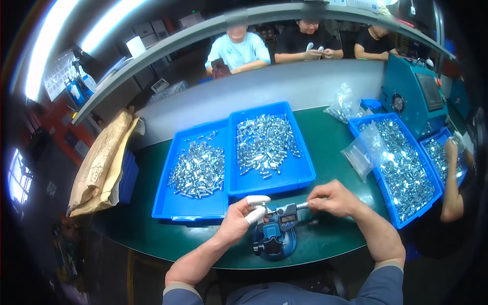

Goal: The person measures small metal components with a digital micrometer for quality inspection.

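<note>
A digital micrometer (288, 218) with a small display sits clamped in a blue stand (274, 246) near the table's front edge. My left hand (234, 219), with white finger cots on thumb and forefinger, is closed at the measuring gap. A small metal part shows between those fingertips, mostly hidden by them. My right hand (333, 198) pinches the end of the micrometer's thimble (302, 206). Just beyond the stand, a left blue tray (190, 217) and a right blue tray (297, 184) hold heaps of small shiny metal cylinders.
On the right stands another full blue tray (401, 222), with clear plastic bags (365, 152) on its edge. A teal machine (406, 94) with a screen is behind it. Brown paper packages (101, 162) stand left. A co-worker's hand (451, 147) is at far right; several people sit across the partition (203, 109).
</note>
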Demonstrator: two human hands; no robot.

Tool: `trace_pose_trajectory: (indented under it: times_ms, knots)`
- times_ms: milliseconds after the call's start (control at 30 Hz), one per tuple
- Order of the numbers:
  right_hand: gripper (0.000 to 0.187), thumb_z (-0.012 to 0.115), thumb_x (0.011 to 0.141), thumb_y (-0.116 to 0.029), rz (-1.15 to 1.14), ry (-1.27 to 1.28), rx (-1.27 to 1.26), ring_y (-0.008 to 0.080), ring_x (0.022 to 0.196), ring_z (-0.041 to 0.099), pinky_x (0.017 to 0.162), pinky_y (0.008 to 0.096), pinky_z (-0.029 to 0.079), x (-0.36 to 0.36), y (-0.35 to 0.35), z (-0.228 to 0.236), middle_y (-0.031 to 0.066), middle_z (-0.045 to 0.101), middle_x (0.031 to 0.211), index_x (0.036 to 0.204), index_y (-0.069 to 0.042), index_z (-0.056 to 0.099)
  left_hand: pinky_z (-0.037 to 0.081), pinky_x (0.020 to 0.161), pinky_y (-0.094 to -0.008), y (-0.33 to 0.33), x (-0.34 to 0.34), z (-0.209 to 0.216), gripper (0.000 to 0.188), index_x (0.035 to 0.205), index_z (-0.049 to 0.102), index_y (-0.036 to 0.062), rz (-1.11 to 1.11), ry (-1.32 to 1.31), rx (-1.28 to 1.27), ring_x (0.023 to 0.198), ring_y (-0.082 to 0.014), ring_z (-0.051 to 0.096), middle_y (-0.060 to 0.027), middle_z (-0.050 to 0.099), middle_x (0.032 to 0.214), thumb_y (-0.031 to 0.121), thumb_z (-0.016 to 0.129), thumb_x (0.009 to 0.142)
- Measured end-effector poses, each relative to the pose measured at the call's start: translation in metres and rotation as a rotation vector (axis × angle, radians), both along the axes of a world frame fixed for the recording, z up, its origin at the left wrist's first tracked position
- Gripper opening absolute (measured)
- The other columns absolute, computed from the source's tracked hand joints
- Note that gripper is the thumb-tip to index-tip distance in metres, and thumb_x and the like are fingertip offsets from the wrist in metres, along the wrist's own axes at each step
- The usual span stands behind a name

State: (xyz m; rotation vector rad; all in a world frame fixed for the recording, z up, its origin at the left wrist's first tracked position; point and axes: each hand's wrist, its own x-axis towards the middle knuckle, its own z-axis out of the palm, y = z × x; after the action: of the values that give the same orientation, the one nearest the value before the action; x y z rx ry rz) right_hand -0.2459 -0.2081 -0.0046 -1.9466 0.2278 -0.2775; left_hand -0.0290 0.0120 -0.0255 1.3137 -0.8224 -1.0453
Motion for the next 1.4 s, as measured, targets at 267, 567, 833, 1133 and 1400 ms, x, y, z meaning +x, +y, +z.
trace_pose_trajectory:
  times_ms: [267,567,833,1133,1400]
  knots:
    - [0.029,0.07,0.094,-0.03,0.001,0.02,-0.047,0.0119,0.074,0.067,0.067,0.0284,0.051,-0.001,0.001,-0.001,0.006,0.073,0.078,0.095,-0.001,0.074,0.053,0.082,-0.0312,0.001,-0.002,0.001,0.031,0.127,0.063,0.0027,0.009,0.003,-0.006,0.086,-0.0159,0.067,-0.0062,0.067,0.098,0.009,0.064,0.097]
    - [0.029,0.068,0.095,-0.033,-0.01,0.074,-0.034,0.0111,0.071,0.064,0.064,0.0281,0.048,-0.004,0.002,0.002,0.0035,0.072,0.076,0.093,-0.004,0.074,0.053,0.083,-0.0313,0.002,-0.004,0.004,0.029,0.127,0.063,0.0022,0.007,-0.019,-0.004,0.087,-0.016,0.066,-0.0069,0.068,0.099,0.008,0.063,0.098]
    - [0.029,0.069,0.094,-0.031,-0.007,0.047,-0.018,0.0118,0.071,0.066,0.065,0.0289,0.05,-0.007,0.008,0.0,0.0045,0.072,0.076,0.094,-0.003,0.074,0.054,0.079,-0.0316,0.007,-0.007,-0.002,0.03,0.126,0.063,0.0018,0.024,-0.011,0.004,0.084,-0.0155,0.067,-0.0071,0.068,0.098,0.009,0.063,0.097]
    - [0.024,0.071,0.089,-0.022,-0.023,0.042,-0.066,0.0128,0.068,0.066,0.063,0.0258,0.049,0.006,-0.003,0.013,0.007,0.07,0.073,0.088,0.002,0.071,0.055,0.078,-0.0289,-0.008,0.003,0.007,0.033,0.129,0.06,0.0,0.04,-0.068,-0.022,0.082,-0.0146,0.066,-0.0077,0.068,0.098,0.018,0.059,0.101]
    - [0.028,0.071,0.09,-0.025,-0.019,0.042,-0.016,0.0125,0.068,0.066,0.062,0.0251,0.048,0.001,0.0,-0.002,0.0069,0.069,0.073,0.09,0.003,0.071,0.058,0.075,-0.0254,-0.006,0.001,-0.005,0.033,0.129,0.061,0.0002,0.015,-0.02,0.009,0.082,-0.0139,0.069,-0.0089,0.07,0.101,0.02,0.06,0.102]
